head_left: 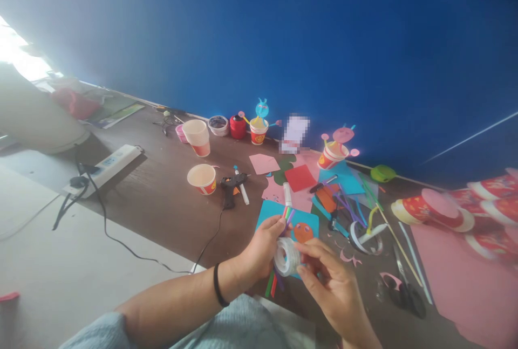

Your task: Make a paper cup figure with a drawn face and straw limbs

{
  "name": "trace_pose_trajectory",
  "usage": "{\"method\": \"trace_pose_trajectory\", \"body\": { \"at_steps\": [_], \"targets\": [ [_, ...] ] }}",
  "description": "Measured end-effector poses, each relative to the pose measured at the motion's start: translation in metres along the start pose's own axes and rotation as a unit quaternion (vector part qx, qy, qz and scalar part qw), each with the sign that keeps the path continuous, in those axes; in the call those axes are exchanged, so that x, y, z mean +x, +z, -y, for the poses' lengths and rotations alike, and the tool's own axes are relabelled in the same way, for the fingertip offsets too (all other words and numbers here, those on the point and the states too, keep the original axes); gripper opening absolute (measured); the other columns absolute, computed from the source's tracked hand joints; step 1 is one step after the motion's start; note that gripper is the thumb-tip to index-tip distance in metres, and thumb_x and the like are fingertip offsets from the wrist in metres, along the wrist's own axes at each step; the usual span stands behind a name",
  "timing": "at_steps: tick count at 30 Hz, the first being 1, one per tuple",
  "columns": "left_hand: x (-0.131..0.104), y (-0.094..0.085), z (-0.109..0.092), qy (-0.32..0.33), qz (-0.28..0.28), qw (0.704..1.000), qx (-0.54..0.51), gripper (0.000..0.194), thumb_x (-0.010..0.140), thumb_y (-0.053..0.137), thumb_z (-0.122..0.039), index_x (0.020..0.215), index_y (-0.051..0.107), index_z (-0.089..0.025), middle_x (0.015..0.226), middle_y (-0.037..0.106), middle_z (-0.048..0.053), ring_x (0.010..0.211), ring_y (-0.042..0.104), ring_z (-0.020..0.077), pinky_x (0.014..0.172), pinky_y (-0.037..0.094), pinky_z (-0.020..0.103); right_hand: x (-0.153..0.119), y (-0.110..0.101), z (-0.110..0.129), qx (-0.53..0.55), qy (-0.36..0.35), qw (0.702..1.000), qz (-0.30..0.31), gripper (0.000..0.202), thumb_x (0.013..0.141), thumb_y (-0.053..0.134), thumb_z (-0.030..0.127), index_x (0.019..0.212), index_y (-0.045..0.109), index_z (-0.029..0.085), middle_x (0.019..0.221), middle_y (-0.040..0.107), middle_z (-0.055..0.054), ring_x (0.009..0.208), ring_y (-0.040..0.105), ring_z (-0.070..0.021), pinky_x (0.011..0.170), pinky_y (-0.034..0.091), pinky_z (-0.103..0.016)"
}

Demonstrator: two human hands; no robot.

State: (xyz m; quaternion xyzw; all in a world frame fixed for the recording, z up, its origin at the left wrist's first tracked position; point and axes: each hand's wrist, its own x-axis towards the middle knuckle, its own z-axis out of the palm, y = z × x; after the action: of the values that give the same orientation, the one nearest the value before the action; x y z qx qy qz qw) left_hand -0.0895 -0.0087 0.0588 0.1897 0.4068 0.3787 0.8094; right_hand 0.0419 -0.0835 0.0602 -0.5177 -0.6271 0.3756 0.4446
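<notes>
My left hand is closed around a few thin coloured straws, green, red and purple, whose ends stick out above and below the fist. A roll of clear tape is against that hand, its hole facing left. The thumb and fingers of my right hand are closed on the roll's right edge; whether a tape end is pulled loose is not clear. Just beyond the hands lies blue paper with an orange round face cutout on it. A white glue stick lies behind the straws.
A black glue gun trails its cord to a power strip at left. Paper cups, a single cup and two decorated cup figures stand further back. Scissors, a wooden stick and pink paper lie right.
</notes>
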Motion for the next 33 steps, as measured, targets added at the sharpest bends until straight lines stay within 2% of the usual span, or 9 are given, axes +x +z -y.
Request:
{"method": "trace_pose_trajectory", "body": {
  "at_steps": [3, 6, 11, 14, 21, 29, 33],
  "targets": [
    [-0.001, 0.000, -0.001, 0.009, -0.005, 1.000, -0.003, 0.025, 0.069, 0.067, -0.034, 0.069, 0.051, -0.015, 0.060, 0.044, -0.004, 0.049, 0.041, 0.0076, 0.047, 0.031, 0.021, 0.002, -0.003, 0.003, -0.038, -0.041, 0.998, -0.011, 0.022, 0.085, 0.058, 0.017, 0.104, 0.064, 0.026, 0.086, 0.058, -0.002, 0.065, 0.055, -0.0122, 0.060, 0.049, -0.025],
    [-0.002, -0.002, 0.000, 0.006, -0.004, 1.000, 0.015, 0.026, 0.070, 0.067, -0.036, 0.070, 0.052, -0.015, 0.059, 0.043, -0.005, 0.048, 0.038, 0.0069, 0.046, 0.027, 0.021, 0.003, -0.004, 0.006, -0.076, -0.079, 0.994, -0.025, 0.019, 0.085, 0.057, 0.012, 0.097, 0.066, 0.025, 0.086, 0.061, -0.003, 0.072, 0.060, -0.0145, 0.062, 0.049, -0.025],
    [-0.001, -0.002, 0.003, 0.007, -0.018, 1.000, 0.017, 0.024, 0.071, 0.065, -0.034, 0.070, 0.052, -0.014, 0.060, 0.043, -0.004, 0.050, 0.038, 0.0076, 0.048, 0.028, 0.021, 0.002, 0.002, 0.005, -0.128, -0.142, 0.981, -0.045, 0.023, 0.084, 0.052, 0.005, 0.098, 0.059, 0.023, 0.086, 0.061, -0.003, 0.080, 0.061, -0.0157, 0.070, 0.049, -0.026],
    [0.001, -0.001, 0.005, 0.013, -0.024, 1.000, 0.006, 0.024, 0.070, 0.064, -0.034, 0.070, 0.051, -0.015, 0.060, 0.042, -0.004, 0.050, 0.037, 0.0075, 0.048, 0.027, 0.022, 0.000, 0.008, 0.002, -0.144, -0.148, 0.976, -0.077, 0.022, 0.086, 0.049, 0.005, 0.098, 0.055, 0.022, 0.089, 0.061, -0.005, 0.085, 0.060, -0.0164, 0.076, 0.048, -0.027],
    [0.004, -0.003, 0.006, 0.036, -0.023, 0.999, 0.014, 0.028, 0.069, 0.067, -0.038, 0.068, 0.051, -0.015, 0.058, 0.042, -0.005, 0.048, 0.036, 0.0069, 0.046, 0.026, 0.021, -0.004, 0.015, 0.002, -0.073, -0.072, 0.993, -0.062, 0.013, 0.091, 0.043, 0.013, 0.091, 0.052, 0.022, 0.088, 0.057, -0.003, 0.076, 0.057, -0.0141, 0.068, 0.047, -0.025],
    [0.011, -0.009, -0.002, 0.068, -0.043, 0.997, 0.001, 0.029, 0.065, 0.070, -0.038, 0.068, 0.052, -0.015, 0.059, 0.045, -0.005, 0.048, 0.037, 0.0067, 0.047, 0.028, 0.021, -0.008, 0.022, 0.009, 0.015, -0.003, 0.998, -0.066, 0.013, 0.094, 0.040, 0.022, 0.088, 0.052, 0.021, 0.098, 0.052, -0.006, 0.091, 0.054, -0.0173, 0.076, 0.048, -0.027],
    [0.012, -0.010, -0.005, 0.074, -0.049, 0.996, -0.004, 0.030, 0.064, 0.071, -0.038, 0.069, 0.053, -0.015, 0.061, 0.048, -0.005, 0.049, 0.039, 0.0064, 0.049, 0.029, 0.020, -0.010, 0.026, 0.010, 0.047, 0.023, 0.993, -0.105, 0.015, 0.093, 0.043, 0.027, 0.086, 0.054, 0.021, 0.101, 0.053, -0.007, 0.097, 0.055, -0.0200, 0.075, 0.050, -0.028]
  ]
}}
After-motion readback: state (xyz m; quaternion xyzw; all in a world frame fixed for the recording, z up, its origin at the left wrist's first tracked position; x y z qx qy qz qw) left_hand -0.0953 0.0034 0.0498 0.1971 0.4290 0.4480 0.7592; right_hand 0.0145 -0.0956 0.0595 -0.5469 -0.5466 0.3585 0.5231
